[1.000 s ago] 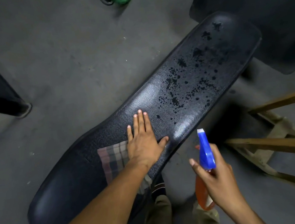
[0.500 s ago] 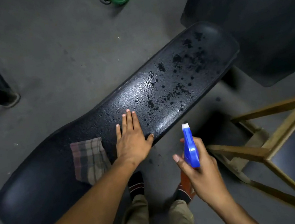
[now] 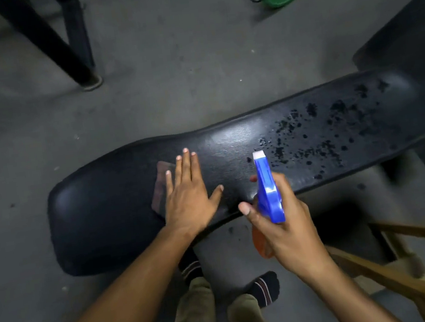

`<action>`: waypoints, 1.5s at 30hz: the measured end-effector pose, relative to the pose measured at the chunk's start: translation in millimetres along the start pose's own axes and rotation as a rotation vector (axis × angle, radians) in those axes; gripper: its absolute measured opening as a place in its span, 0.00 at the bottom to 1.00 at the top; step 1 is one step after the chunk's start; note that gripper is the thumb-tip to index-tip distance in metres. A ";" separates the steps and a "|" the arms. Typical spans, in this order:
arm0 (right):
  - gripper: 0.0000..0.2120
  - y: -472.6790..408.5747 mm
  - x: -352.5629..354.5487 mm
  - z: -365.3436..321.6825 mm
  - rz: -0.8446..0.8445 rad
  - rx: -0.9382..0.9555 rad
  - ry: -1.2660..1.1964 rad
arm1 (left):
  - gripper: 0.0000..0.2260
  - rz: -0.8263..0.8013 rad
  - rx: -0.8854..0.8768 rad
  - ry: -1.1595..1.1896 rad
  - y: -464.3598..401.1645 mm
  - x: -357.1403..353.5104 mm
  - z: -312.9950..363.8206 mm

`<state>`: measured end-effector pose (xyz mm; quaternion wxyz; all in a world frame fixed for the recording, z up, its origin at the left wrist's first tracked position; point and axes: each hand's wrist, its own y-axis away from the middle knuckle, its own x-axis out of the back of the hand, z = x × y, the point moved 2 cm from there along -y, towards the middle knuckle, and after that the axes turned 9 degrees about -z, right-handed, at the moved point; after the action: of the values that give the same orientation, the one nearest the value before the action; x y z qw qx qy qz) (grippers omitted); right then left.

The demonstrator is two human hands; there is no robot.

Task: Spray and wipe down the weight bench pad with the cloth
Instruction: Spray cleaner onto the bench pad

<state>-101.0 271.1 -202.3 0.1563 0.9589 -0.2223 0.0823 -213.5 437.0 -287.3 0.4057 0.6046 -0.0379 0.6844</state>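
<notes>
Flat and spread, the left hand point(image 3: 188, 201) presses on the black bench pad point(image 3: 105, 214), its fingers partly over the checked cloth point(image 3: 160, 188). Just beside it, the right hand point(image 3: 283, 221) grips a blue-headed spray bottle point(image 3: 267, 188) aimed at the droplet-speckled far end.

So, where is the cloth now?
The cloth lies on the bench pad, partly under the left hand, left of the spray bottle.

Head-worn view, steeply downward, close
</notes>
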 end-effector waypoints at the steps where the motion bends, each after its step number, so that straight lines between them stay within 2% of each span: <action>1: 0.19 -5.6 -9.2 -7.6 -0.035 0.029 -0.009 | 0.43 0.013 0.030 0.013 5.0 3.3 -14.9; 6: 0.18 -27.7 -59.3 -47.2 -0.165 0.137 -0.027 | 0.41 0.061 0.164 0.054 33.1 5.9 -90.1; 12: 0.19 -50.3 -126.0 -87.7 -0.204 0.232 -0.010 | 0.40 0.062 0.309 0.075 61.9 -8.0 -170.4; 18: 0.21 -83.8 -194.7 -107.9 -0.284 0.289 -0.069 | 0.45 0.048 0.446 0.041 92.7 -33.5 -230.3; 25: 0.26 -118.7 -259.1 -102.2 -0.355 0.297 -0.053 | 0.44 0.042 0.406 0.064 91.9 -46.9 -237.9; 31: 0.26 -119.1 -273.0 -88.3 -0.386 0.298 -0.032 | 0.43 0.053 0.377 0.073 91.7 -47.9 -239.1; 36: 0.37 -118.9 -267.6 -78.3 -0.393 0.250 -0.047 | 0.43 0.042 0.377 0.098 92.7 -46.0 -237.9; 42: 0.46 -120.4 -264.8 -59.2 -0.407 0.196 -0.016 | 0.43 0.060 0.376 0.109 92.7 -44.5 -235.0; 45: 0.55 -120.0 -260.8 -49.1 -0.441 0.143 0.017 | 0.43 0.089 0.369 0.117 92.8 -46.3 -235.4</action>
<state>-282.6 494.4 -247.2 0.1038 0.9921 0.0004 0.0700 -459.6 479.1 -349.0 0.2589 0.6257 0.0851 0.7309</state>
